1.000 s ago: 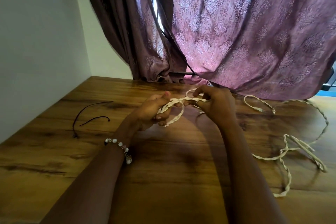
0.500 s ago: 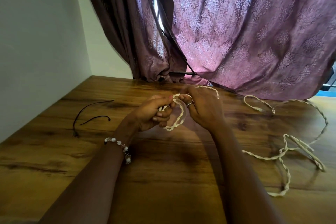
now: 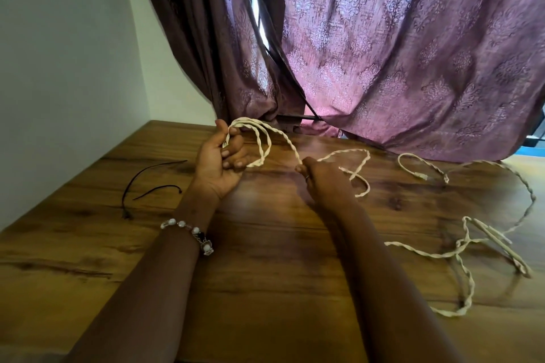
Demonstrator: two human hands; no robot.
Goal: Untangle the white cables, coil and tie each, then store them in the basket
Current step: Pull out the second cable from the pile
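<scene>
**Coiling the white cable, with a long tail waiting on the desk**

The person is standing at the wooden desk [image 3: 265,289] and is working on the white cables [image 3: 460,250], which are looking twisted together like a rope. The left hand [image 3: 219,162] is holding a small coil [image 3: 259,141] of two or so loops, with the fingers curled round the bottom of the loops and the thumb up at the top. The right hand [image 3: 324,178] is pinching the same cable between thumb and fingers, just to the right of the coil, so both grips are closed on the cable. The rest of the cable is lying loose across the right part of the desk, with a plug end [image 3: 420,175] near the curtain [image 3: 413,53]. Two black ties [image 3: 153,183] are lying on the left, apart from the hands. I am not seeing any basket.

In my judgement, the coiling is only starting. The danger is in the loose tail: it is crossing over itself at the right, and a quick pull could be tightening this crossing into a knot. The loops could also be slipping from the left hand when it reaches for a tie, because nothing is binding them yet.
</scene>
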